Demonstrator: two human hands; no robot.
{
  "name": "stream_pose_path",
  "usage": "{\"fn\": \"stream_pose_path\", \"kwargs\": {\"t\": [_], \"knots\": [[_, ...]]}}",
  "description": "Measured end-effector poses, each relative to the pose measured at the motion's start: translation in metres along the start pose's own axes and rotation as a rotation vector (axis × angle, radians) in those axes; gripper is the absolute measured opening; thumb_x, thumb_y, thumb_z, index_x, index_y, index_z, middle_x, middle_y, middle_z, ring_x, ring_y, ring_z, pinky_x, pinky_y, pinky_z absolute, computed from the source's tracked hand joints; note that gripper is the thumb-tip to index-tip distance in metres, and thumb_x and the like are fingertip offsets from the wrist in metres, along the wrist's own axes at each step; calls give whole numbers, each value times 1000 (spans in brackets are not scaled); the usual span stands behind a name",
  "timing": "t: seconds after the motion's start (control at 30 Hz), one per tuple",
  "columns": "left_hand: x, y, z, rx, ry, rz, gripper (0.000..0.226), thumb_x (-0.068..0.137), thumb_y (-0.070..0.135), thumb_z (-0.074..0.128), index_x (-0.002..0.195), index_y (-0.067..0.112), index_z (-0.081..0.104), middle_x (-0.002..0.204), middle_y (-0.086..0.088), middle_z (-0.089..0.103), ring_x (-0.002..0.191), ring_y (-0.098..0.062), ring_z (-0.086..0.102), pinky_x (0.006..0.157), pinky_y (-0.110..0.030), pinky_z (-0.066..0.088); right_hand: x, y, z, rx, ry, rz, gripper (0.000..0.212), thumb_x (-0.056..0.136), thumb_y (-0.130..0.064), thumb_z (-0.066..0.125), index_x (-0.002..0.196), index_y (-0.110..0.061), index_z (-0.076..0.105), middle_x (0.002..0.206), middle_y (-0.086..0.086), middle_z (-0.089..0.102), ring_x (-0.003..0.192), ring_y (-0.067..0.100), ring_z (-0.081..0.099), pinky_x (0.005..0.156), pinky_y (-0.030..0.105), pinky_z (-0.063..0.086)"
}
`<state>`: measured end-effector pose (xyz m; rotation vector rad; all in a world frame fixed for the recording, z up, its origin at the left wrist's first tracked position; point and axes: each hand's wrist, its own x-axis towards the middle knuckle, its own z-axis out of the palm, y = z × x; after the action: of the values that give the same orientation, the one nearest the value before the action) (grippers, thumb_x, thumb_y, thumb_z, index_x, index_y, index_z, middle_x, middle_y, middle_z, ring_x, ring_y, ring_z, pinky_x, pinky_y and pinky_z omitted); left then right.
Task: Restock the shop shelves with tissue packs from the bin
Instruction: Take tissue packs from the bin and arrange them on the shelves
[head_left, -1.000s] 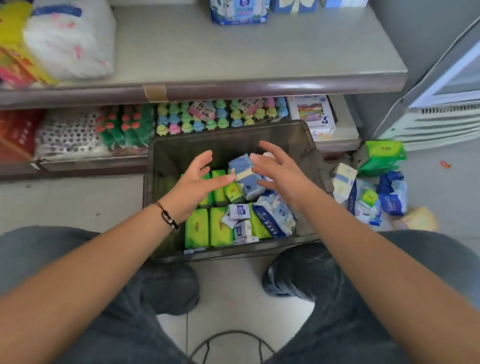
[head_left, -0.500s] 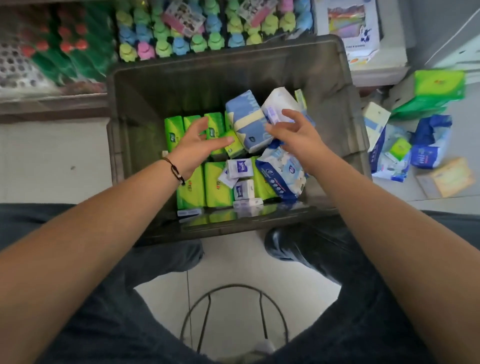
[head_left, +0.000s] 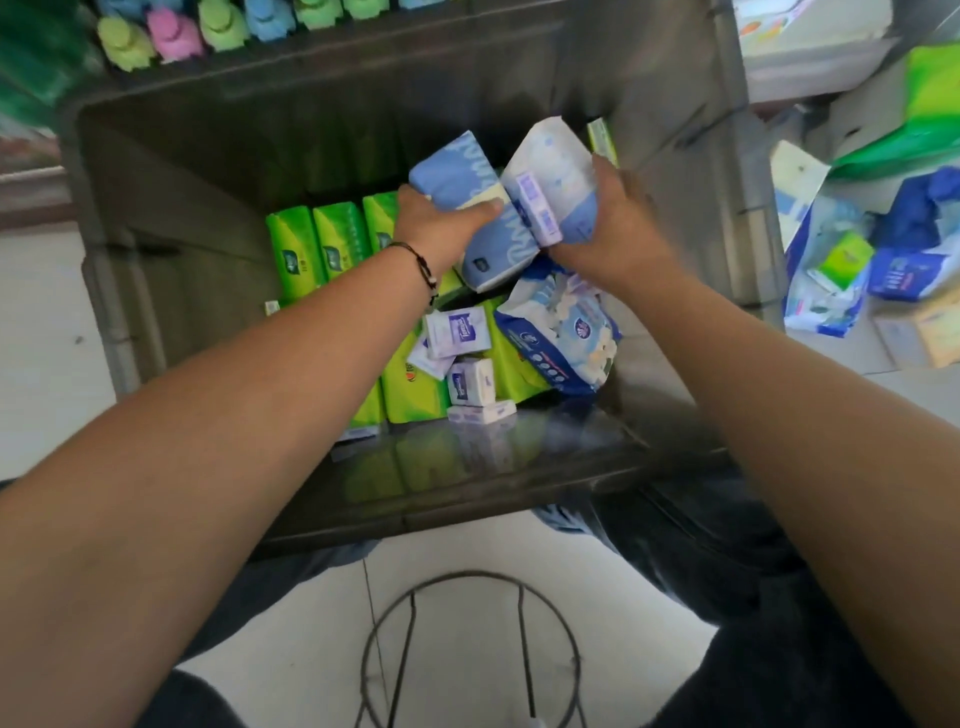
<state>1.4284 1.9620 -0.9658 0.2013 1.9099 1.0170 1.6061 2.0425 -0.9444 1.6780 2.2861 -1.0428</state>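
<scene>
The blue pack (head_left: 470, 208) of tissues is in the bin (head_left: 171, 218), up on top of the pile. The left hand (head_left: 434, 228) grips it, fingers curled round its middle. Just beside it, touching, is a white pack (head_left: 550, 182). The right hand (head_left: 618, 223) grips that one from the side.

This looks like the picking-up step: both packs are held but are not yet out of the bin. Next, I think, the hands must lift them up over the bin wall and carry them to a shelf.

Green packs (head_left: 317, 239) stand in a row below. Small white packs (head_left: 470, 382) and a big blue bag (head_left: 563, 338) lie near. More packs lie on the floor (head_left: 41, 332) at the right.
</scene>
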Motion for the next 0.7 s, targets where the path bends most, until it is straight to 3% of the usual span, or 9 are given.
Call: {"fn": "stream_pose_path", "kwargs": {"t": [0.1, 0.17, 0.23, 0.4, 0.6, 0.7], "knots": [[13, 1, 2, -22, -10, -54, 90, 52, 34, 92, 128, 5, 54, 119, -5, 69, 99, -15, 70, 84, -31, 59, 10, -2, 7, -138, -8, 33, 99, 80, -40, 76, 156, -17, 17, 152, 16, 32, 136, 37, 33, 108, 44, 34], [18, 0, 4, -28, -34, -70, 76, 62, 28, 92, 126, 5, 58, 118, -5, 70, 99, -15, 71, 79, -26, 59, 15, -4, 10, -193, 16, 66, 96, 82, -40, 75, 154, -13, 18, 150, 17, 34, 135, 37, 34, 106, 44, 33], [22, -1, 5, -25, -48, -87, 64, 68, 25, 90, 122, 7, 62, 115, -4, 71, 97, -15, 71, 82, -28, 60, 16, -6, 12, -207, 56, 96, 91, 82, -42, 75, 151, -10, 25, 147, 18, 38, 133, 37, 36, 104, 42, 34], [16, 2, 6, -86, -100, -131, 63, 59, 33, 92, 112, 10, 67, 105, -3, 75, 92, -17, 73, 86, -35, 59, 11, -7, 10, -208, 148, 94, 77, 79, -47, 73, 136, -6, 44, 137, 18, 44, 128, 37, 40, 101, 41, 33], [10, 1, 7, -158, -179, -61, 102, 43, 35, 95, 132, 10, 53, 117, -6, 72, 101, -21, 72, 87, -44, 59, 4, -10, 4, -10, 138, 162, 81, 71, -48, 79, 133, -11, 43, 134, 12, 46, 124, 34, 46, 100, 44, 35], [-7, 7, 2, -165, -236, -66, 91, 61, 23, 91, 139, 15, 45, 122, -1, 69, 103, -18, 70, 81, -38, 60, -3, -13, -5, 217, 94, 163, 78, 71, -41, 80, 131, -13, 40, 128, 10, 52, 114, 31, 56, 92, 43, 47]]}}
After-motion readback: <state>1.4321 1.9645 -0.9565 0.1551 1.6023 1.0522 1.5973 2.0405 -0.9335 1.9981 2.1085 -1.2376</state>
